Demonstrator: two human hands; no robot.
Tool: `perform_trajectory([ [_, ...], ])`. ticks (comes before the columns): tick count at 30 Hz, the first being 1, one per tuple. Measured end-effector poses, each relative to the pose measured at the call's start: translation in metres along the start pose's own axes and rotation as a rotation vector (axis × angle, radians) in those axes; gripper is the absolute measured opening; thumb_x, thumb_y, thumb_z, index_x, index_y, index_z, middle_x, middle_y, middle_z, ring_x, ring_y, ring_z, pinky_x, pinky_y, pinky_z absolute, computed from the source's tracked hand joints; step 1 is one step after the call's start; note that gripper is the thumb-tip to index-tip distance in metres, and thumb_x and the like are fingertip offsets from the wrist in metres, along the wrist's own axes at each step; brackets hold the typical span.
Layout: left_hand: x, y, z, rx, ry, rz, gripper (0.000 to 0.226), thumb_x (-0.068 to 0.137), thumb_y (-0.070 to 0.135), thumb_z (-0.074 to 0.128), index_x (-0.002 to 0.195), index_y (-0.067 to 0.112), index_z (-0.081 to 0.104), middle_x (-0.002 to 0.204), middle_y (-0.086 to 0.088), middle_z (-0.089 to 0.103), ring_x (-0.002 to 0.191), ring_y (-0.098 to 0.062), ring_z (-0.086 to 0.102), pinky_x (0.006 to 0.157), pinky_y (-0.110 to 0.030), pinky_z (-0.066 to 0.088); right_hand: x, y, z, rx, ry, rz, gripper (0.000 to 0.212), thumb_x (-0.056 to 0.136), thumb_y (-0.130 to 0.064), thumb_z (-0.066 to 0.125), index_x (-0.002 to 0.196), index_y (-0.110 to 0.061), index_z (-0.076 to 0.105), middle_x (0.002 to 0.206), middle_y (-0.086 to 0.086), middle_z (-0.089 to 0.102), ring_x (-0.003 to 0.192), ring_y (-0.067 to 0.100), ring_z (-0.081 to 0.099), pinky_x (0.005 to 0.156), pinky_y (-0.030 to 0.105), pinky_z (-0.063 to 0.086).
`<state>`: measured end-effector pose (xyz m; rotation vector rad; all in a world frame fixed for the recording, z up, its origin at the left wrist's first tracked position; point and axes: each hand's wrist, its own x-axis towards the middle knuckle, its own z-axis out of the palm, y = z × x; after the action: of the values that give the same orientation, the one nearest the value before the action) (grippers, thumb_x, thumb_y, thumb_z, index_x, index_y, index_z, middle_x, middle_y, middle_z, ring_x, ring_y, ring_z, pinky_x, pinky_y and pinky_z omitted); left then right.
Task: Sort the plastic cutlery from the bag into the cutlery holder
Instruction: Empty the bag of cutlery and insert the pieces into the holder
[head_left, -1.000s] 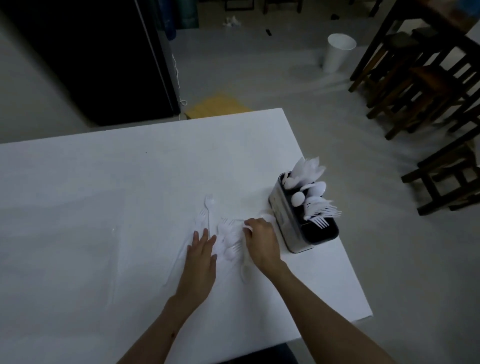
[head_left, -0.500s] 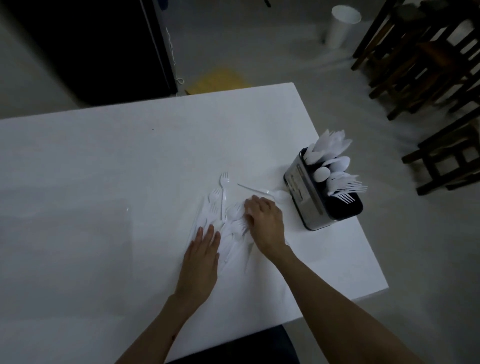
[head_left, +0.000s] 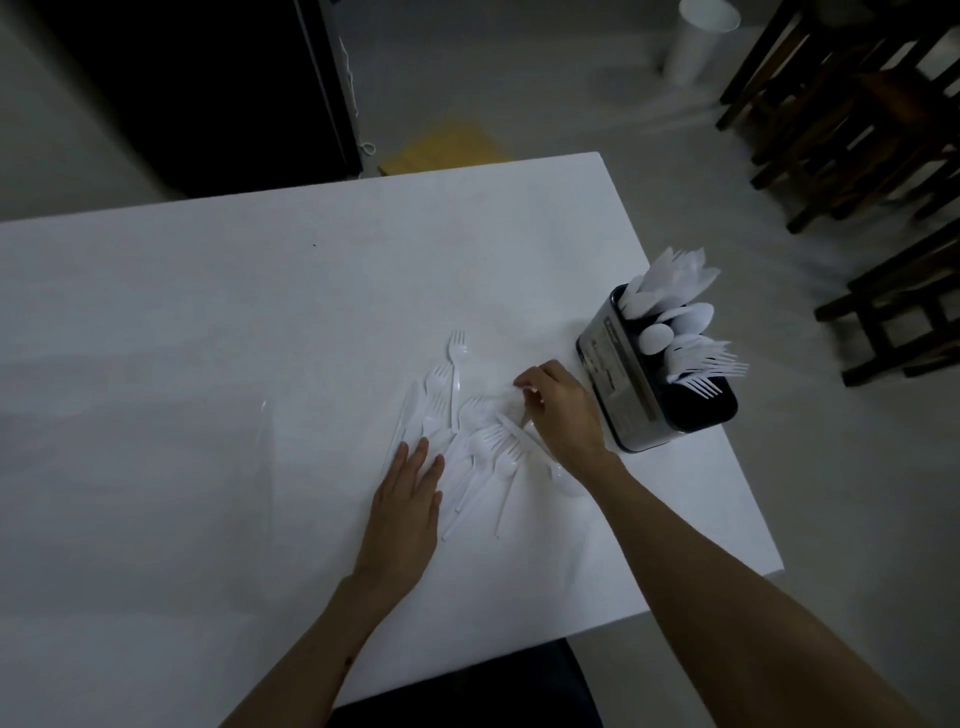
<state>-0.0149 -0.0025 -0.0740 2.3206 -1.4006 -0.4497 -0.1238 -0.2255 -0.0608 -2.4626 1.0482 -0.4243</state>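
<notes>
Right hand (head_left: 563, 410) lifted; cutlery holder (head_left: 654, 384) holds spoons, forks.

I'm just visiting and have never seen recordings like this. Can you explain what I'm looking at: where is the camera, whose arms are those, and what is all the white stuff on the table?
There is no machine here. A person wears a camera on the head, so it looks down on their own arms. The left hand rests flat with straight fingers on the edge of a pile of white plastic cutlery, mostly forks, on the white table. The right hand has curled fingers and seems to pinch one piece from the pile; which kind is hard to tell. At the right stands the cutlery holder, already holding knives, spoons and forks, handles down.
</notes>
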Motion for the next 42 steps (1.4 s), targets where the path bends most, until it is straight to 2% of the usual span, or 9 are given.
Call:
perform_trajectory([
  [7,-0.002,0.015,-0.002,-0.055,0.048,0.072,0.034,0.084,0.01,0.068,0.118,0.009,0.064,0.113,-0.005,0.059,0.104,-0.018,0.048,0.081,-0.037,0.056,-0.049,0.005,-0.002,-0.021,-0.042,-0.114,0.039,0.077,0.014,0.068,0.108,-0.009,0.074,0.117,0.008,0.07,0.1,0.029,0.064,0.08,0.037,0.058],
  [12,-0.003,0.025,0.004,-0.101,-0.025,-0.021,0.034,0.086,0.031,0.066,0.115,0.014,0.061,0.111,-0.001,0.054,0.1,-0.014,0.046,0.068,-0.031,0.054,-0.081,-0.003,-0.01,-0.058,0.133,0.301,0.028,0.083,-0.007,0.071,0.109,-0.013,0.065,0.109,0.008,0.063,0.1,0.03,0.057,0.072,0.042,0.055],
  [15,0.0,0.032,0.006,-0.139,-0.053,-0.1,0.031,0.086,0.033,0.065,0.11,0.016,0.059,0.108,0.0,0.051,0.099,-0.016,0.049,0.069,-0.034,0.053,-0.093,-0.001,-0.006,0.004,0.035,0.515,0.031,0.089,-0.031,0.069,0.112,-0.013,0.058,0.111,0.007,0.058,0.102,0.026,0.053,0.07,0.04,0.054],
  [21,0.002,0.032,0.011,-0.18,-0.028,-0.153,0.018,0.085,0.027,0.067,0.097,0.017,0.058,0.092,0.002,0.053,0.087,-0.017,0.055,0.068,-0.033,0.051,-0.086,0.003,-0.005,0.038,-0.068,0.377,0.01,0.094,-0.02,0.062,0.098,-0.012,0.065,0.101,0.005,0.06,0.098,0.026,0.053,0.066,0.039,0.049],
  [25,0.002,0.033,0.01,-0.191,-0.013,-0.153,0.018,0.085,0.026,0.068,0.097,0.017,0.058,0.09,0.003,0.052,0.085,-0.015,0.053,0.068,-0.03,0.05,-0.083,0.009,-0.008,0.035,-0.139,0.25,0.02,0.084,-0.03,0.075,0.092,-0.014,0.067,0.093,0.001,0.063,0.085,0.022,0.054,0.067,0.037,0.049],
  [30,0.0,0.032,0.01,-0.229,0.001,-0.14,0.014,0.086,0.022,0.067,0.095,0.014,0.061,0.089,0.004,0.051,0.083,-0.015,0.054,0.067,-0.029,0.051,-0.077,0.011,-0.018,-0.001,-0.034,0.121,0.016,0.078,-0.013,0.079,0.084,-0.017,0.065,0.077,-0.005,0.066,0.076,0.024,0.057,0.064,0.035,0.042],
  [34,-0.005,0.029,0.009,-0.22,0.014,-0.157,0.011,0.088,0.021,0.064,0.097,0.015,0.062,0.093,0.004,0.05,0.087,-0.013,0.051,0.068,-0.028,0.05,-0.062,0.01,-0.025,0.016,0.035,0.122,0.026,0.077,0.007,0.067,0.085,-0.018,0.066,0.076,-0.007,0.067,0.076,0.022,0.057,0.066,0.033,0.044],
  [38,-0.007,0.026,0.008,-0.237,-0.001,-0.16,0.009,0.09,0.017,0.062,0.098,0.015,0.064,0.094,0.005,0.05,0.089,-0.016,0.054,0.072,-0.029,0.051,-0.044,0.01,-0.035,0.156,-0.043,0.194,0.024,0.077,0.004,0.055,0.07,-0.016,0.067,0.073,-0.004,0.059,0.071,0.014,0.053,0.065,0.026,0.039],
  [42,-0.006,0.024,0.006,-0.233,0.013,-0.166,0.01,0.09,0.017,0.06,0.099,0.015,0.063,0.098,0.003,0.053,0.092,-0.016,0.054,0.073,-0.033,0.053,-0.033,0.011,-0.027,0.025,-0.161,0.08,0.025,0.081,0.003,0.056,0.07,-0.015,0.069,0.08,0.001,0.064,0.082,0.025,0.056,0.074,0.035,0.047],
])
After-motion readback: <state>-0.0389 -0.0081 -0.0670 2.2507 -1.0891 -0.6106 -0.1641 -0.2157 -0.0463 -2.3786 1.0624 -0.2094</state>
